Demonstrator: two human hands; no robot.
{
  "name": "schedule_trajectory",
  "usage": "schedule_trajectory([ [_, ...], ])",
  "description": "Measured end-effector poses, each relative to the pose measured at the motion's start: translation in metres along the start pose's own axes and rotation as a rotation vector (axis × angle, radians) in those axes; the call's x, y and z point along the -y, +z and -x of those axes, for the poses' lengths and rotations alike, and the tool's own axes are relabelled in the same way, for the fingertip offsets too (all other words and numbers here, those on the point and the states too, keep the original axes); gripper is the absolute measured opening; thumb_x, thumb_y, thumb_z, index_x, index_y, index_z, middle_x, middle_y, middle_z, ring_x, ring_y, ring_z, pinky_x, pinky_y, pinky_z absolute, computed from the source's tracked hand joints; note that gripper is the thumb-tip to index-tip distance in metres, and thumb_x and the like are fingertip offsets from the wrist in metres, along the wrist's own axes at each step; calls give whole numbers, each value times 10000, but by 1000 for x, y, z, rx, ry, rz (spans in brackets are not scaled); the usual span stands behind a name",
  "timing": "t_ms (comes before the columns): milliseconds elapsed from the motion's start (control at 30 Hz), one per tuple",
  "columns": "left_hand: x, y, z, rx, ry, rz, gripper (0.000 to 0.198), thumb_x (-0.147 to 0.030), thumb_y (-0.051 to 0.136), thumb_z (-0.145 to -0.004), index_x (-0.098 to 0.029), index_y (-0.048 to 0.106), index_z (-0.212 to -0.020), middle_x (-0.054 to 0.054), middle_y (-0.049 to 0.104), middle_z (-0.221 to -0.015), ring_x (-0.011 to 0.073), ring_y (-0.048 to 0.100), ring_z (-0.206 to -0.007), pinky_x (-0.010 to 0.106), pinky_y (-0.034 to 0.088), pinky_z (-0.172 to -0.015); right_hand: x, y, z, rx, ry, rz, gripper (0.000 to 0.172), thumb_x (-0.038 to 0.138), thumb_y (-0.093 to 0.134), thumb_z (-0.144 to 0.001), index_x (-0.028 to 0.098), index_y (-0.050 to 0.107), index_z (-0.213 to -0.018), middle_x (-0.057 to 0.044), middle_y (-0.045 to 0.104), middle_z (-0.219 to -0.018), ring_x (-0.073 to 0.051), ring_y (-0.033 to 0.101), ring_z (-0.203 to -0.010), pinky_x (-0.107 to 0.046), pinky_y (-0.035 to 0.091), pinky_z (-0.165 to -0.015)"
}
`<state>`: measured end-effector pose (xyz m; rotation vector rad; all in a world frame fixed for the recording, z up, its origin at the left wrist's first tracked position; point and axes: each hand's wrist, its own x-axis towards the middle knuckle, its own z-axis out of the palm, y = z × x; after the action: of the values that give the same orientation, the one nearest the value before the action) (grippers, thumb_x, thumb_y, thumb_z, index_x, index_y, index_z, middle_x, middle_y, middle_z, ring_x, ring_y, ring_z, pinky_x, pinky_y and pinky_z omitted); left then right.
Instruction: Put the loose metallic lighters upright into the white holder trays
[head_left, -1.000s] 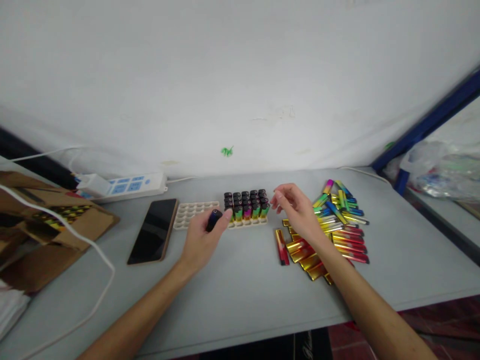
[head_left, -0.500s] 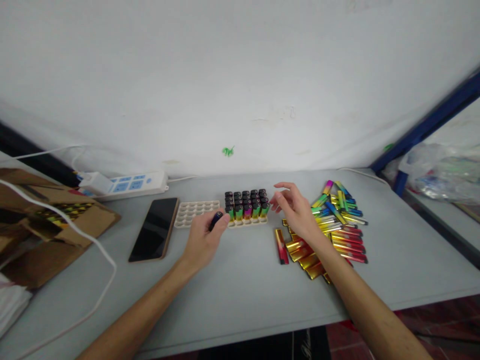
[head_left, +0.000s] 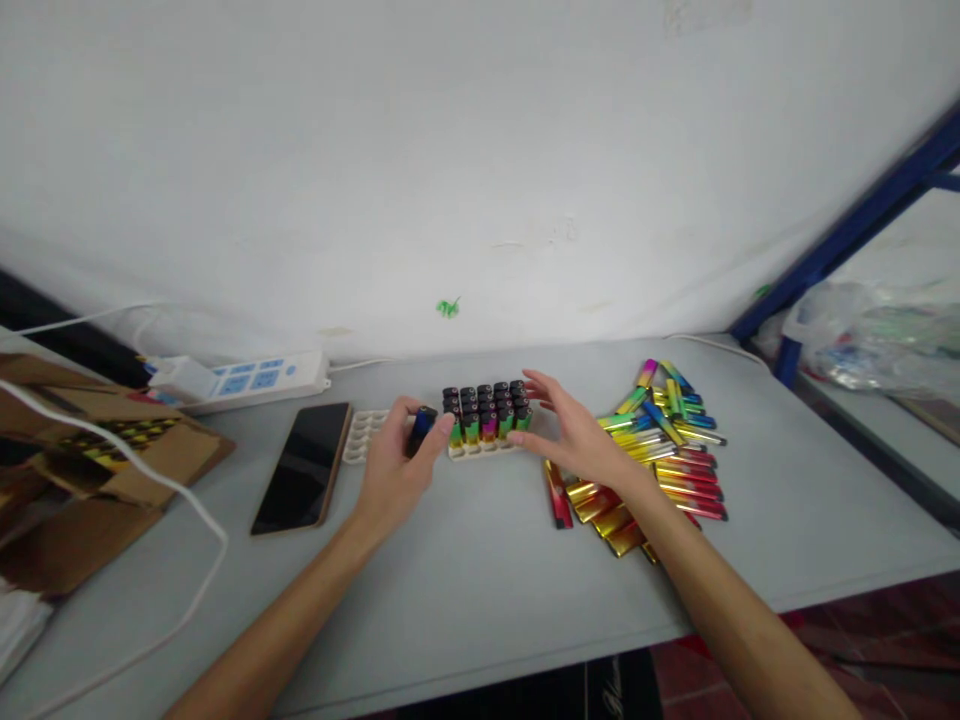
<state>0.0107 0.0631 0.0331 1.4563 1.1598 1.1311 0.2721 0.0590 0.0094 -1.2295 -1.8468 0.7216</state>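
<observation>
My left hand (head_left: 394,465) is closed round a dark blue stick with a black tip (head_left: 421,428), held upright over the white slotted tray (head_left: 364,432) just left of the filled slots. Several colourful sticks with black caps (head_left: 486,410) stand upright in the tray's right part. My right hand (head_left: 574,430) hovers open with fingers spread beside those sticks, its fingertips near their right edge. Under and right of that hand lies a loose pile of colourful and gold sticks (head_left: 660,450) on the grey table (head_left: 480,590).
A black phone (head_left: 301,468) lies left of the tray. A white power strip (head_left: 247,378) sits by the wall, with a white cable (head_left: 150,480) looping forward. An open cardboard box (head_left: 82,460) stands at far left. A blue frame post (head_left: 840,240) and plastic bags (head_left: 877,330) are at right.
My left hand moved the dark stick up and left, towards the tray's empty slots. My right hand opened and shifted left towards the standing sticks. The camera tilted slightly.
</observation>
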Motion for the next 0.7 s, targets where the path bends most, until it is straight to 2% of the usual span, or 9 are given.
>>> schedule_trajectory([
  [67,-6,-1,-2,31,-21,73,419,-538,705,-925,-272,381,-946,-146,508,-595,46,334,-308,141,270,-286,-3,4,2,63,-34,54,1001,469,831,-869,256,261,-1665,-171,437,-1657,-334,481,-1499,-533,404,-1244],
  [133,-10,-3,-5,63,-19,135,442,-553,699,-935,-278,353,-956,-135,601,-677,38,319,-290,155,304,-262,-6,8,2,90,-42,87,1055,390,826,-877,268,174,-1697,-170,417,-1676,-337,476,-1509,-528,406,-1240],
  [200,-12,-5,-7,78,0,167,440,-579,674,-951,-268,364,-937,-106,644,-737,43,364,-316,185,383,-285,-9,11,2,96,-11,101,1067,345,796,-899,270,108,-1710,-178,514,-1605,-342,562,-1437,-528,468,-1178],
  [300,-15,-7,-10,46,50,162,441,-645,609,-972,-233,465,-903,-24,669,-781,113,578,-485,244,508,-402,-12,12,2,100,32,114,1089,331,797,-894,254,86,-1715,-187,606,-1512,-352,625,-1365,-519,517,-1114],
  [367,-17,-9,-9,-9,104,106,487,-682,542,-989,-207,560,-879,15,658,-774,150,632,-594,270,539,-492,-13,12,2,104,22,124,1124,304,822,-864,250,91,-1716,-197,557,-1562,-358,593,-1403,-512,500,-1136],
  [433,-18,-11,-6,-70,162,-25,530,-678,475,-1017,-193,644,-888,21,631,-754,152,603,-622,274,527,-550,-15,12,2,110,14,122,1161,276,834,-845,246,68,-1718,-203,520,-1593,-357,575,-1423,-508,486,-1154],
  [500,-19,-13,-4,-81,199,-194,532,-641,433,-1045,-194,705,-950,20,622,-758,158,586,-662,268,512,-592,-15,12,2,119,14,106,1171,263,824,-853,237,36,-1719,-208,531,-1581,-353,586,-1412,-508,489,-1152],
  [600,-15,-15,-5,21,191,-322,488,-591,443,-1056,-202,737,-1056,23,657,-807,154,585,-686,251,499,-593,-15,11,2,128,6,89,1155,257,799,-878,236,7,-1719,-207,522,-1591,-345,582,-1417,-512,491,-1156],
  [700,-10,-17,-10,185,91,-246,452,-576,537,-1015,-200,731,-1174,28,708,-904,102,523,-534,232,440,-455,-13,10,3,130,-45,99,1112,246,777,-894,254,33,-1721,-177,362,-1708,-329,447,-1536,-510,407,-1247],
])
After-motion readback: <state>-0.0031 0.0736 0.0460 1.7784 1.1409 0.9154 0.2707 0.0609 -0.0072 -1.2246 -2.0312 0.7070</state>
